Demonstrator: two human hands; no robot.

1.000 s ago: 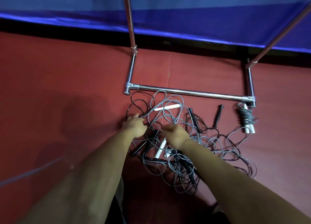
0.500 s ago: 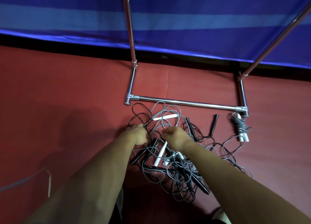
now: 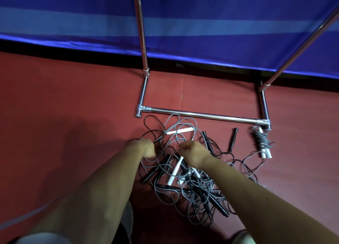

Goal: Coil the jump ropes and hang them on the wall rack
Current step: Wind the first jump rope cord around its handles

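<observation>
Jump ropes (image 3: 192, 188) tangled near rack bar (image 3: 201, 115) | left hand (image 3: 145, 148) fingers clamped on ropes | right hand (image 3: 194, 153) fingers curled, hold unclear | coiled rope (image 3: 261, 142) at bar's right end

I'm watching a dim feed with strong colour. The red floor (image 3: 73, 100) is reading dark, and a soft, broad shadow (image 3: 86, 133) is lying on it left of the left forearm (image 3: 102, 188), so light is coming from above and to the right. The chrome rack (image 3: 201, 115) is throwing bright glints along its lower bar. The blue banner (image 3: 183, 23) is glowing oversaturated at its bottom edge. The wide lens is splaying the rack's uprights toward the corners. The jump ropes (image 3: 183, 181) are showing fairly sharp, while the right forearm (image 3: 256, 198) is softening near the frame's bottom.
</observation>
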